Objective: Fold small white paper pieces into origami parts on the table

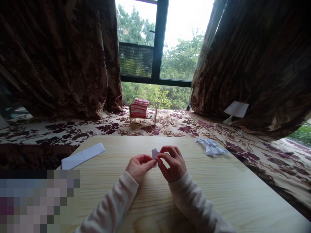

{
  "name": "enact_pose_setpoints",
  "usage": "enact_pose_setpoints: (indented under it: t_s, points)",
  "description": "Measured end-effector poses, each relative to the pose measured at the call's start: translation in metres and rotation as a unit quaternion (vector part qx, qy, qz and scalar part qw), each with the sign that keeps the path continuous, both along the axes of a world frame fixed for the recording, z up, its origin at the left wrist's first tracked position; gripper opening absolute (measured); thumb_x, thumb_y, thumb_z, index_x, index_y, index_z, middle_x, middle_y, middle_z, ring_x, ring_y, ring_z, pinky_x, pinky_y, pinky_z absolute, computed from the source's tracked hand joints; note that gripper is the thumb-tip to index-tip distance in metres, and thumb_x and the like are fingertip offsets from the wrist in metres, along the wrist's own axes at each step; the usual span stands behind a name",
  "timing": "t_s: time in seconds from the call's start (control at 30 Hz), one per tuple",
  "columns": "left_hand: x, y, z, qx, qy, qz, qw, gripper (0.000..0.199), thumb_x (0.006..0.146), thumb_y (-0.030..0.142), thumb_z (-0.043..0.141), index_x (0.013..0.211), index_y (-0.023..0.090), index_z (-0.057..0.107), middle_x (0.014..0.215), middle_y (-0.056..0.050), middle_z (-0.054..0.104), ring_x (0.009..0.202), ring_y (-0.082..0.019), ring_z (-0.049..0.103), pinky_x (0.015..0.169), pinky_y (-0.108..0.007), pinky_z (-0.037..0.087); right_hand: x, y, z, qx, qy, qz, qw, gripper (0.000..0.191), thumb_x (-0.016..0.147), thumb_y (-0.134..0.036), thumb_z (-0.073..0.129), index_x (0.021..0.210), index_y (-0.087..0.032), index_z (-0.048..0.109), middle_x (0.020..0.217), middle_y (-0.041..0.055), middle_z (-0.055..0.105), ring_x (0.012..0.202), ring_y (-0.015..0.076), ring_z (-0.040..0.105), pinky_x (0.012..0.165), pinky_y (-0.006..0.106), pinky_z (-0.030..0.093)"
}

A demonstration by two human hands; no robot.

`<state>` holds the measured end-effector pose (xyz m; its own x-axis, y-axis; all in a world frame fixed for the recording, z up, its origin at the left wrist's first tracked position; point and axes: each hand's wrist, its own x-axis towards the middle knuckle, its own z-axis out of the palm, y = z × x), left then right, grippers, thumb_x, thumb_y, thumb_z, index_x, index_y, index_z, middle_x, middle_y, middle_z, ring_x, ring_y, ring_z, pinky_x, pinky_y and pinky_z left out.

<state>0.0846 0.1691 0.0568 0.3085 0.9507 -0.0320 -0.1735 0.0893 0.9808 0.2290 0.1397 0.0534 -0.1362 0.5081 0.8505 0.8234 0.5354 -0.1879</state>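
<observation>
Between my two hands, above the middle of the wooden table (116, 200), is a small folded piece of white paper (155, 152). My left hand (139, 166) pinches its lower left side between thumb and fingers. From the right, my right hand (173, 163) grips the paper's edge with thumb and index finger, its other fingers curled. The fingertips of both hands nearly meet and cover part of the paper, so its full shape is hidden. Several folded white paper pieces (211, 147) lie in a pile at the table's far right corner.
A stack of white paper strips (84, 155) lies at the table's left edge. Behind the table, a flowered cloth ledge holds a small wooden rack (155, 116) with folded pink-and-white cloths (139, 108) and a white lamp (236, 109). Dark patterned curtains (73, 64) flank the window.
</observation>
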Motion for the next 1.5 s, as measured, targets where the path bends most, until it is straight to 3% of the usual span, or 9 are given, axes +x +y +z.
enact_pose_setpoints:
  t_s: [0.23, 0.37, 0.43, 0.53, 0.63, 0.77, 0.97, 1.27, 1.5]
  points:
    - [0.0, 0.002, -0.011, 0.027, 0.015, 0.02, 0.999, 0.019, 0.052, 0.027, 0.073, 0.059, 0.013, 0.062, 0.055, 0.001, 0.06, 0.052, -0.01, 0.052, 0.055, -0.021, 0.04, -0.002, 0.0, 0.001, -0.009, 0.027, 0.004, 1.0, 0.007, 0.075, -0.021, 0.056, 0.08, -0.021, 0.061, 0.086, 0.0058, 0.056, 0.081, 0.02, 0.05, 0.07, 0.035, 0.043]
    - [-0.002, 0.005, -0.011, 0.022, 0.004, 0.032, 0.999, 0.015, 0.054, 0.025, 0.071, 0.059, 0.014, 0.063, 0.055, 0.001, 0.062, 0.054, -0.01, 0.053, 0.056, -0.021, 0.04, -0.006, 0.0, 0.0, -0.061, 0.137, -0.01, 0.989, 0.014, 0.071, -0.028, 0.061, 0.08, -0.018, 0.056, 0.079, 0.005, 0.056, 0.071, 0.0176, 0.053, 0.064, 0.032, 0.045]
    - [-0.003, 0.006, -0.01, 0.02, 0.001, 0.036, 0.999, 0.015, 0.054, 0.026, 0.07, 0.06, 0.014, 0.064, 0.055, 0.0, 0.063, 0.055, -0.011, 0.054, 0.058, -0.022, 0.041, -0.009, 0.002, -0.005, -0.145, 0.24, 0.002, 0.96, 0.019, 0.07, -0.036, 0.061, 0.07, -0.018, 0.054, 0.062, 0.0005, 0.054, 0.054, 0.0129, 0.049, 0.052, 0.027, 0.042]
    - [-0.003, 0.004, -0.008, 0.019, -0.002, 0.027, 0.999, 0.016, 0.054, 0.027, 0.071, 0.06, 0.013, 0.064, 0.055, 0.0, 0.064, 0.057, -0.012, 0.056, 0.06, -0.023, 0.041, -0.015, 0.007, -0.012, -0.257, 0.389, 0.073, 0.882, 0.029, 0.068, -0.046, 0.061, 0.067, -0.017, 0.057, 0.051, -0.0012, 0.053, 0.046, 0.01, 0.045, 0.044, 0.023, 0.038]
    - [-0.001, 0.001, -0.005, 0.017, -0.004, 0.007, 1.0, 0.017, 0.054, 0.026, 0.071, 0.061, 0.013, 0.065, 0.057, -0.001, 0.065, 0.058, -0.013, 0.056, 0.062, -0.024, 0.042, -0.018, 0.009, -0.013, -0.297, 0.463, 0.129, 0.825, 0.03, 0.064, -0.046, 0.064, 0.066, -0.016, 0.061, 0.049, -0.0023, 0.053, 0.043, 0.0083, 0.042, 0.041, 0.021, 0.035]
    - [0.0, -0.001, -0.002, 0.015, -0.008, -0.008, 1.0, 0.015, 0.053, 0.024, 0.07, 0.061, 0.013, 0.064, 0.06, -0.002, 0.065, 0.06, -0.013, 0.057, 0.064, -0.024, 0.043, -0.02, 0.007, -0.007, -0.309, 0.505, 0.161, 0.789, 0.028, 0.06, -0.043, 0.068, 0.058, -0.016, 0.059, 0.043, -0.0053, 0.046, 0.039, 0.0053, 0.033, 0.037, 0.019, 0.028]
    - [-0.002, 0.0, -0.001, 0.024, 0.008, 0.0, 1.0, 0.017, 0.055, 0.027, 0.069, 0.067, 0.015, 0.064, 0.065, -0.001, 0.066, 0.064, -0.013, 0.058, 0.064, -0.023, 0.043, -0.021, 0.005, -0.005, -0.3, 0.535, 0.156, 0.774, 0.03, 0.056, -0.044, 0.07, 0.056, -0.016, 0.059, 0.04, -0.0059, 0.045, 0.037, 0.005, 0.031, 0.036, 0.02, 0.026]
    - [-0.002, 0.0, -0.006, 0.059, 0.073, -0.014, 0.995, 0.023, 0.058, 0.036, 0.07, 0.061, 0.013, 0.065, 0.059, -0.001, 0.063, 0.059, -0.012, 0.054, 0.058, -0.022, 0.04, -0.018, 0.009, -0.009, -0.295, 0.551, 0.139, 0.768, 0.032, 0.057, -0.044, 0.07, 0.055, -0.015, 0.057, 0.039, -0.0054, 0.046, 0.036, 0.0055, 0.036, 0.035, 0.019, 0.027]
    - [0.0, -0.004, -0.005, 0.1, 0.105, 0.009, 0.989, 0.026, 0.06, 0.038, 0.069, 0.059, 0.013, 0.062, 0.057, -0.001, 0.059, 0.057, -0.012, 0.05, 0.055, -0.022, 0.038, -0.02, 0.009, -0.011, -0.293, 0.57, 0.146, 0.753, 0.032, 0.057, -0.042, 0.071, 0.055, -0.014, 0.056, 0.038, -0.0055, 0.047, 0.035, 0.0051, 0.037, 0.036, 0.019, 0.029]
